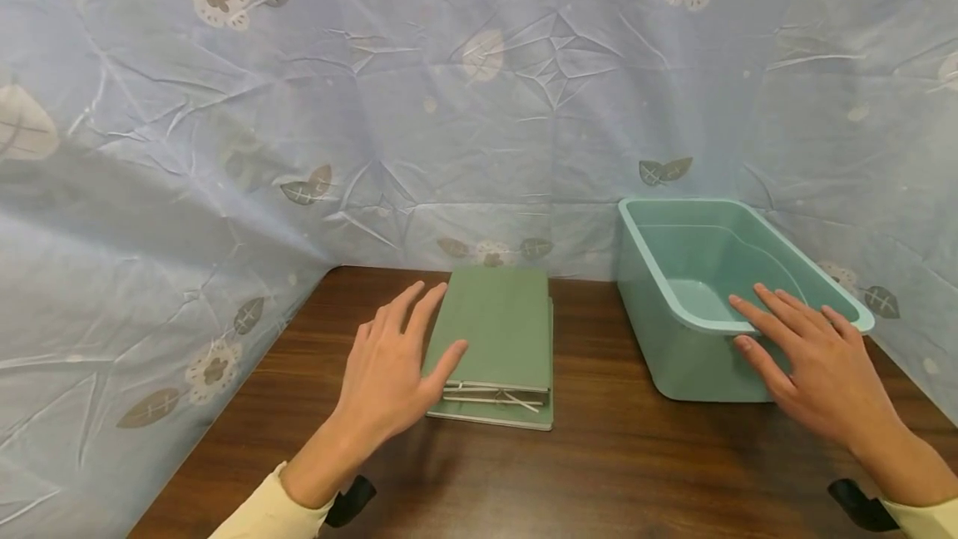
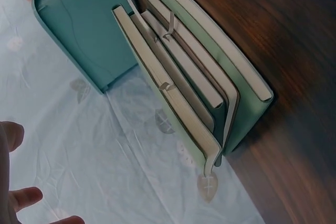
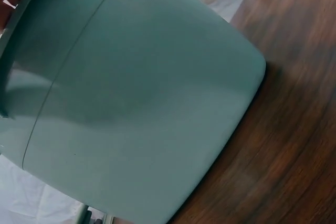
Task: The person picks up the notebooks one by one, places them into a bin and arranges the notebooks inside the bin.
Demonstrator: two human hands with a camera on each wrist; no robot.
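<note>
Although several green-covered, rectangular books [image 1: 494, 318] with thin pale ribbons lie stacked on the dark brown wood-grain desk [image 1: 599, 472], neither hand grasps anything, so the handling looks barely begun or at a pause. The left hand [image 1: 389, 368] hovers at the stack's left side, fingers released and spread; the left wrist view shows them apart from the books. To the right stands a pale teal, rectangular plastic bin [image 1: 703, 368]. Over its near right rim the right hand [image 1: 823, 364] reaches with loosely extended fingers, though contact is hard to tell. Every visible book sits outside the bin; any moving of either remains undone.
</note>
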